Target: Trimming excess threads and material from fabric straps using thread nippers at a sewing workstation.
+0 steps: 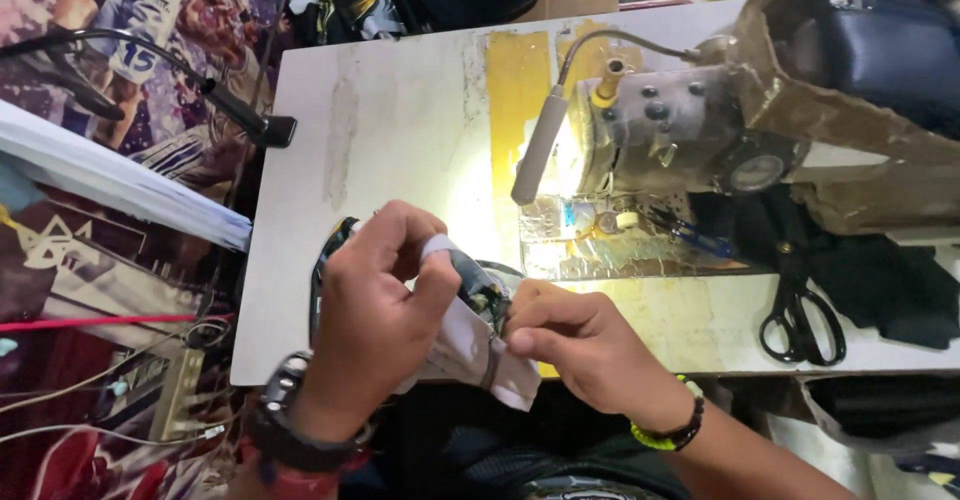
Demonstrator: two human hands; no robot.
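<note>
My left hand [375,305] grips a small piece of white and dark patterned fabric [470,335] at the near edge of the white sewing table [400,110]. My right hand [570,335] pinches the same piece from the right, fingers closed on its folded edge. Both hands meet over the fabric, just in front of the sewing machine's needle area [590,220]. A black wristwatch sits on my left wrist, and a beaded and yellow band on my right. The fabric's lower part hangs off the table edge.
A dusty sewing machine [680,125] with a lit gooseneck lamp [535,155] stands at the back right. Black scissors [800,315] lie on the table to the right, beside dark cloth [880,280]. Printed fabrics [130,70] and wires [100,360] fill the left side.
</note>
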